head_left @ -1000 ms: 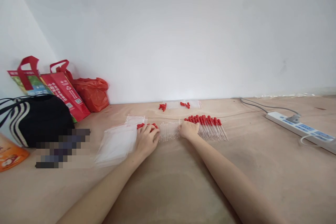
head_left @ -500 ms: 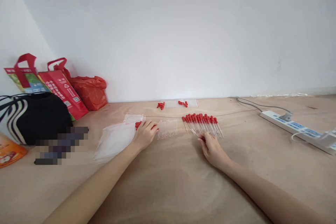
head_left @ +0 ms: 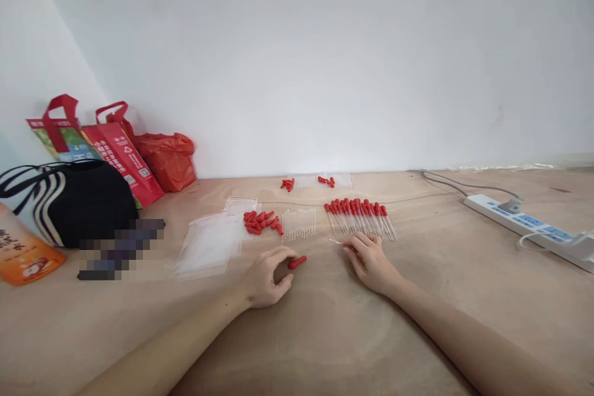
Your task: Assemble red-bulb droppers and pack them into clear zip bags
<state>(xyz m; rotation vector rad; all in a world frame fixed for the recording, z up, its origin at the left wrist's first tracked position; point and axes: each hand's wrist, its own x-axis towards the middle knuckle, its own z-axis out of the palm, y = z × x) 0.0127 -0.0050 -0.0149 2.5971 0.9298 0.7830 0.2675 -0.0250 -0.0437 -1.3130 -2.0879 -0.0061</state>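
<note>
My left hand (head_left: 271, 277) is curved open on the table, thumb and fingers apart, with a single red rubber bulb (head_left: 297, 262) lying just beyond its fingertips. My right hand (head_left: 370, 262) pinches a thin clear tube (head_left: 334, 241) that points left. Behind it lies a row of droppers with red bulbs (head_left: 356, 207) and clear stems. Several loose red bulbs (head_left: 260, 221) form a pile beyond my left hand, beside a row of clear tubes (head_left: 298, 224). Clear plastic bags (head_left: 208, 244) lie flat to the left of the pile.
Near the wall are more red bulbs (head_left: 288, 184) and a clear bag (head_left: 343, 180). At left stand a red shopping bag (head_left: 118, 158), a red plastic bag (head_left: 169, 161), a black bag (head_left: 93, 204) and an orange pouch (head_left: 28, 253). A power strip (head_left: 524, 226) lies right.
My left hand has come back from the bulb pile towards me and opened; one red bulb now lies by its fingertips. The tube in my right hand now points left, clear of the dropper row.
</note>
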